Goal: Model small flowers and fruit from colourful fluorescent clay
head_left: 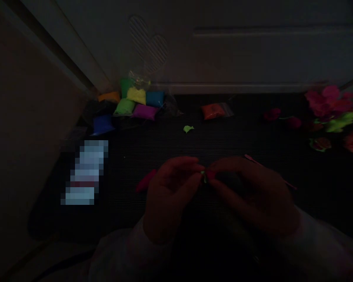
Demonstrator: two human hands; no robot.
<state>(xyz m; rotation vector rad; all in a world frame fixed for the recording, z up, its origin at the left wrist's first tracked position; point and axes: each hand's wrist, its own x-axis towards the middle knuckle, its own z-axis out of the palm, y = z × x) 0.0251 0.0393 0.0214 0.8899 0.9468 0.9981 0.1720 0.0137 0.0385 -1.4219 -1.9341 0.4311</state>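
In the dim light, my left hand (170, 194) and my right hand (253, 192) meet over the dark ribbed table. A small deep-pink piece of modelling clay (211, 174) is pinched between my right thumb and forefinger. Against its left side sits a thin light-green bit of clay (204, 177), which my left thumb and fingertips close on. A larger pink clay lump (146, 181) lies just left of my left hand, partly hidden by it. Beyond the hands rests a small light-green clay lump (188, 128). Partly behind my right hand lies a slim pink modelling tool (252, 159).
Several coloured clay packets (145, 112) are heaped at the back left, and an orange packet (213, 111) lies at the back middle. Pink, orange and green clay flowers (323, 103) cluster at the right. A lit, blurred-out phone screen (86, 172) is on the left.
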